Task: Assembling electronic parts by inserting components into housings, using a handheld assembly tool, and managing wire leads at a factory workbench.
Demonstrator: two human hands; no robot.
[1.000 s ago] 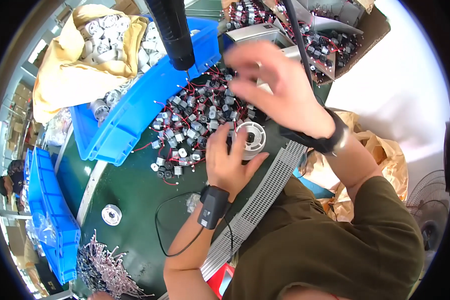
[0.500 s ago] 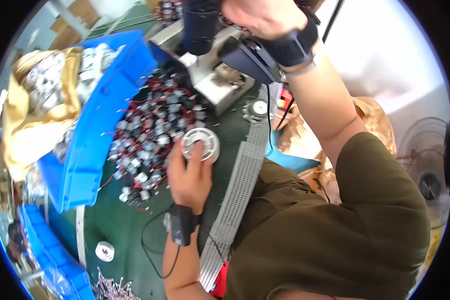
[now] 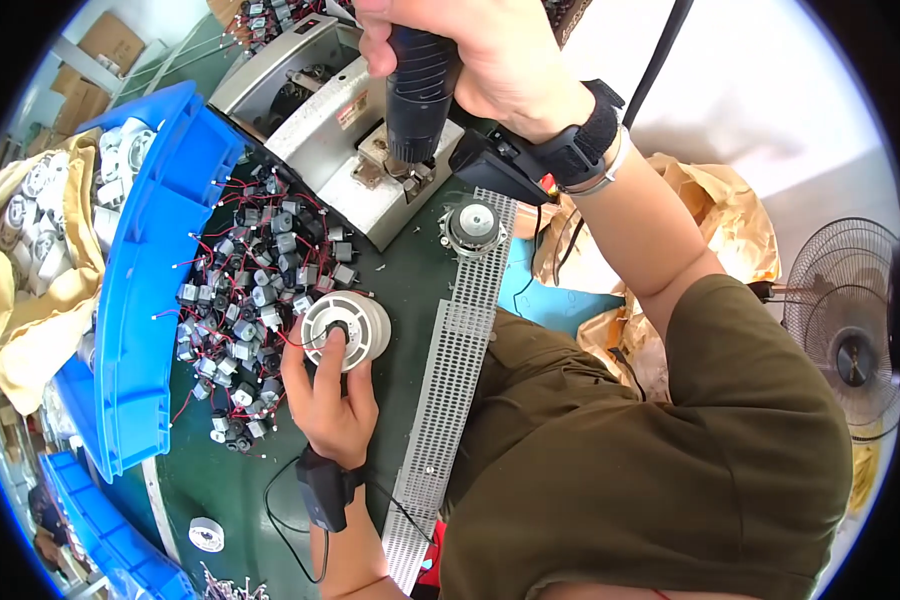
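A green workbench is seen from above; along its left side a long blue bin is set, and at the top a grey metal machine is placed, with a white perforated strip laid lengthwise beside the person's olive shirt. Between bin and strip a heap of small dark motors with red wires is spread on the bench. The right hand is clenched tight around a black ribbed handle, which is held upright above the machine's front block; all fingers are wrapped closed. The left hand is laid flat and mostly open on the bench, and its fingers are pressed on a round white wheel just beside the motors, the wheel being steadied rather than enclosed. A second, smaller round part is rested on the strip's upper end.
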